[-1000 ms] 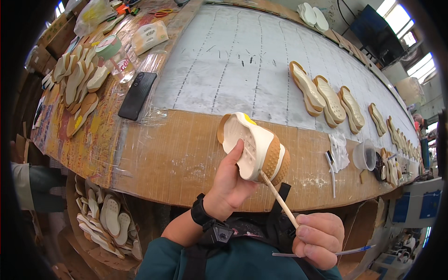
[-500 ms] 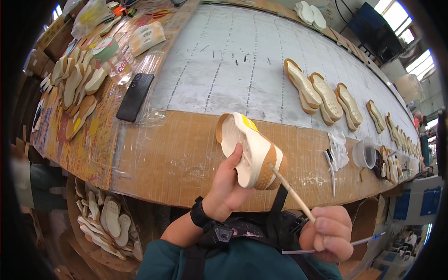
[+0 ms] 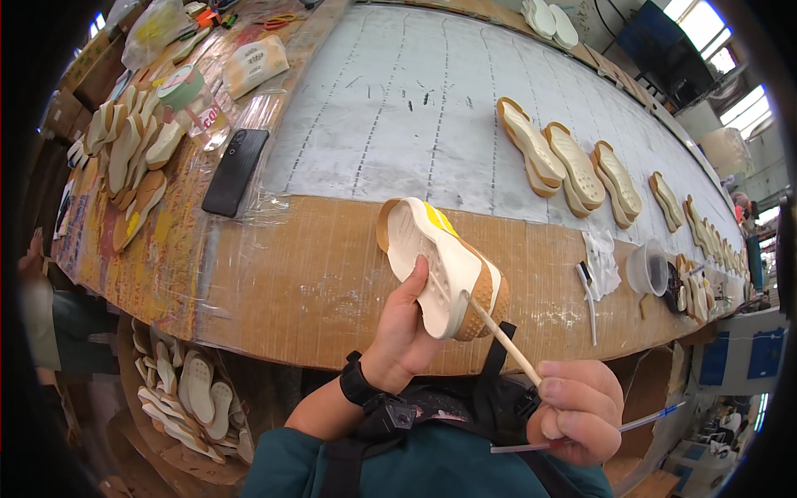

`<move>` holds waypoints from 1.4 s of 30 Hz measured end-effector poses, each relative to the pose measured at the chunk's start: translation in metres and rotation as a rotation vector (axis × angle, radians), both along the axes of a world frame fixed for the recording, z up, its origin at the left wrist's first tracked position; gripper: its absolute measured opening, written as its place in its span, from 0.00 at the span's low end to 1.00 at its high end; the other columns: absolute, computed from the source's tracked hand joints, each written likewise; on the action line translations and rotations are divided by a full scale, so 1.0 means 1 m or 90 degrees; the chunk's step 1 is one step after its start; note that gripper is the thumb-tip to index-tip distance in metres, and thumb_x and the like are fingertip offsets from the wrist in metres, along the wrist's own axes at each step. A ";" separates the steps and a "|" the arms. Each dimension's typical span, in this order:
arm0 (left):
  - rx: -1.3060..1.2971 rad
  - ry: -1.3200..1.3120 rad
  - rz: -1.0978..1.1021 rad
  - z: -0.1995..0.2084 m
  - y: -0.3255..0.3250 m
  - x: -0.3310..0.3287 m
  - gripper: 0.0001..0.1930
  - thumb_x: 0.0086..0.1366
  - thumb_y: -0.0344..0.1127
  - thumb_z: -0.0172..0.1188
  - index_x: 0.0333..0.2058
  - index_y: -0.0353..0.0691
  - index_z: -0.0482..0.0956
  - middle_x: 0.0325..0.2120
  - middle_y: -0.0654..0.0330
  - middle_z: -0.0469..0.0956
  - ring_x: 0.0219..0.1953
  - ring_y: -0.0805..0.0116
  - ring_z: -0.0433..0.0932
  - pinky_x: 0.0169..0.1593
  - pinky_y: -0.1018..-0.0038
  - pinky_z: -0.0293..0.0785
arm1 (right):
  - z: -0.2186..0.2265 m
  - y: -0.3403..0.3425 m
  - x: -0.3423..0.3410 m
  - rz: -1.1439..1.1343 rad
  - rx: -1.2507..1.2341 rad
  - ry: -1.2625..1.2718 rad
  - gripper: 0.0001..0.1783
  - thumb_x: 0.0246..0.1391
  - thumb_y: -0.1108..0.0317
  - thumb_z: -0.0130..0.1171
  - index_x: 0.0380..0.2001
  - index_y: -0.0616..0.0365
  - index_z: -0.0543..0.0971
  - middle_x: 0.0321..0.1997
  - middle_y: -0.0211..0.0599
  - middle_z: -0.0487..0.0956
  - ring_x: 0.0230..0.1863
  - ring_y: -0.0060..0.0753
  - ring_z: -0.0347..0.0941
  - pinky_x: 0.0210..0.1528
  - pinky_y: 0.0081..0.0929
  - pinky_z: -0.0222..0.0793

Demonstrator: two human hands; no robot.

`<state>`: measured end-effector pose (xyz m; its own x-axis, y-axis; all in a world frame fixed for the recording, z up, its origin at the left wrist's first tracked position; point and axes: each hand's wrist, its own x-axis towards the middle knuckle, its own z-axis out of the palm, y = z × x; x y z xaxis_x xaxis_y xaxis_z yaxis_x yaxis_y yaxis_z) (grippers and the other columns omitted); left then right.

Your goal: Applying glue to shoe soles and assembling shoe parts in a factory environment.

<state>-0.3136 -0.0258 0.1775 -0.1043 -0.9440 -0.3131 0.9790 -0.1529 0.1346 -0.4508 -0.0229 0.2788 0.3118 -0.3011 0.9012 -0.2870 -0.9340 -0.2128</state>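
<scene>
My left hand point(image 3: 398, 328) is closed around a cream shoe sole point(image 3: 432, 266) with tan edging and a yellow patch on its side, the thumb pressed on the inner face. The sole is tilted above the cardboard. In my right hand point(image 3: 581, 408) is a thin pale wooden stick point(image 3: 508, 342), pinched between thumb and fingers. Its tip meets the sole near the heel's cream rim; whether it presses in, I cannot tell. A thin clear tube with a blue end point(image 3: 656, 416) also passes through my right hand, beneath the stick.
Brown cardboard point(image 3: 282, 274) covers the near table edge. Several soles point(image 3: 573, 170) line up at right, by a clear plastic cup point(image 3: 647, 270) and white tissue point(image 3: 602, 261). At left are a black phone point(image 3: 236, 173), a bottle point(image 3: 195, 108) and piled soles point(image 3: 124, 145). A box below holds more soles point(image 3: 199, 386).
The stick's tip has shifted left and slightly up, from the tan heel band to the cream rim. My right hand moved slightly left with it, and the sole has turned a little.
</scene>
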 end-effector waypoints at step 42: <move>-0.094 -0.389 -0.031 -0.034 0.059 0.063 0.26 0.55 0.42 0.57 0.49 0.35 0.63 0.41 0.59 0.71 0.42 0.67 0.72 0.45 0.72 0.69 | -0.065 -0.098 -0.103 -0.129 0.588 -0.029 0.17 0.53 0.71 0.49 0.47 0.64 0.68 0.46 0.38 0.71 0.47 0.27 0.66 0.51 0.23 0.59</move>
<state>-0.2507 0.0331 0.1432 0.0087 -0.9805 -0.1965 0.7106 -0.1322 0.6911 -0.5537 -0.1212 0.2136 0.1464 -0.9458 0.2898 -0.3985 -0.3245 -0.8578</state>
